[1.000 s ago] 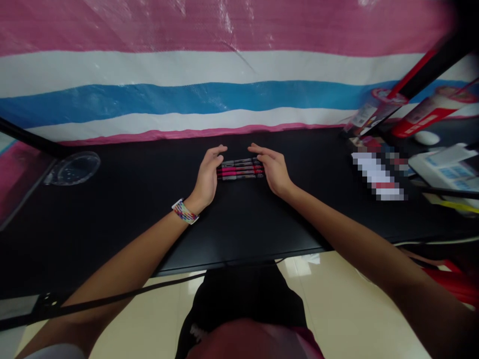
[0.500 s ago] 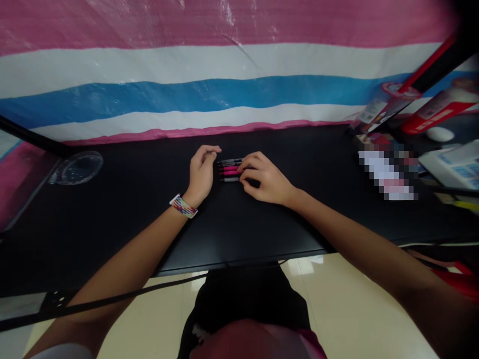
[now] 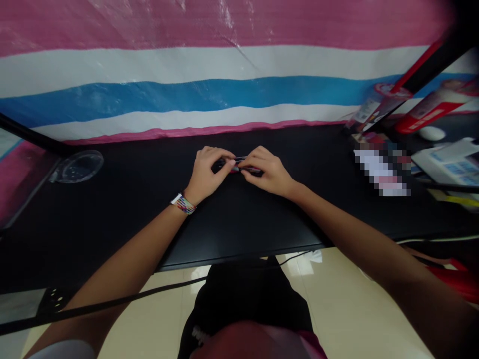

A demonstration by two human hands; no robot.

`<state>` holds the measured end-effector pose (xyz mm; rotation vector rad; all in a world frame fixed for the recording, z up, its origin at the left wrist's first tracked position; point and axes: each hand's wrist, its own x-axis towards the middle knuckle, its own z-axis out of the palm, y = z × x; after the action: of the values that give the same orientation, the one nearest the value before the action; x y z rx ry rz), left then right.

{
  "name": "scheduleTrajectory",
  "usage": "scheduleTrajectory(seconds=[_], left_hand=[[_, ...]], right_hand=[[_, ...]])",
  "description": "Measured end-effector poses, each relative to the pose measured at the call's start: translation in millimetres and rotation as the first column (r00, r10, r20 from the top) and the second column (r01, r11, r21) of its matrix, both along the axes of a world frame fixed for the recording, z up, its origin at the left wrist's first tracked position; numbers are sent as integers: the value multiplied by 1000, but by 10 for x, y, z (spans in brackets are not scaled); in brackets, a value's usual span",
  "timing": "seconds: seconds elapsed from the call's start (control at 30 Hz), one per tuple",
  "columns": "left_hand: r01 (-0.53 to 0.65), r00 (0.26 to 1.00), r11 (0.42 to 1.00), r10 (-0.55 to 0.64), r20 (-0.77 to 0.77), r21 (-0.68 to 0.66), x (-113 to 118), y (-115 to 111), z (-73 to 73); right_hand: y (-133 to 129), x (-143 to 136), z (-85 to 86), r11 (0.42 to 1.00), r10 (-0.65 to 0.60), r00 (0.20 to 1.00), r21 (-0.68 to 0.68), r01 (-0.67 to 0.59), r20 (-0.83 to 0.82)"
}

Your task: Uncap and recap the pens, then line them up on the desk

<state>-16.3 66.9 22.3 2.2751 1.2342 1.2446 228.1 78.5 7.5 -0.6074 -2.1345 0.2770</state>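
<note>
Several pens (image 3: 241, 158), black, grey and pink, lie side by side on the black table (image 3: 239, 224), mostly covered by my fingers. From the left, my left hand (image 3: 209, 172) grips their ends between thumb and fingers, with a colourful woven band on its wrist. On the opposite side my right hand (image 3: 266, 172) pinches the other ends with curled fingers. The fingertips of the two hands are close together over the middle of the pens.
At the far left sits a round clear plastic lid (image 3: 81, 166). On the right are a clear cup (image 3: 377, 107), a red and white bottle (image 3: 430, 107), a white rounded object (image 3: 431, 133) and a white box (image 3: 449, 162). A striped sheet (image 3: 224, 94) hangs behind the table.
My left hand has moved right and closed its thumb and fingers on the pens. My right hand has shifted slightly, and much less of the pens shows.
</note>
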Motion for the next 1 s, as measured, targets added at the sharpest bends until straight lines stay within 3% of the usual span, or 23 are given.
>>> scheduleTrajectory(seconds=[0.07, 0.17, 0.27, 0.33, 0.73, 0.83, 1.0], left_hand=[[39, 998, 999, -39, -49, 1, 3, -13, 17], [50, 999, 999, -49, 23, -20, -1, 2, 13], [20, 994, 999, -16, 111, -32, -19, 34, -5], [-13, 990, 999, 19, 141, -40, -36, 55, -16], [-12, 998, 1000, 13, 62, -7, -81, 98, -34], [-24, 999, 1000, 24, 47, -1, -86, 116, -31], [-26, 999, 999, 27, 28, -32, -110, 141, -40]], right_hand=[[29, 30, 29, 997, -58, 996, -62, 54, -61], [84, 90, 62, 956, -141, 981, -277, 99, -136], [140, 146, 85, 826, -205, 944, -564, 25, -258], [172, 174, 92, 737, -219, 914, -672, -76, -343], [186, 146, 70, 471, -306, 815, -822, -319, -492], [178, 124, 58, 460, -312, 803, -820, -341, -509], [177, 138, 63, 515, -309, 820, -810, -282, -482]])
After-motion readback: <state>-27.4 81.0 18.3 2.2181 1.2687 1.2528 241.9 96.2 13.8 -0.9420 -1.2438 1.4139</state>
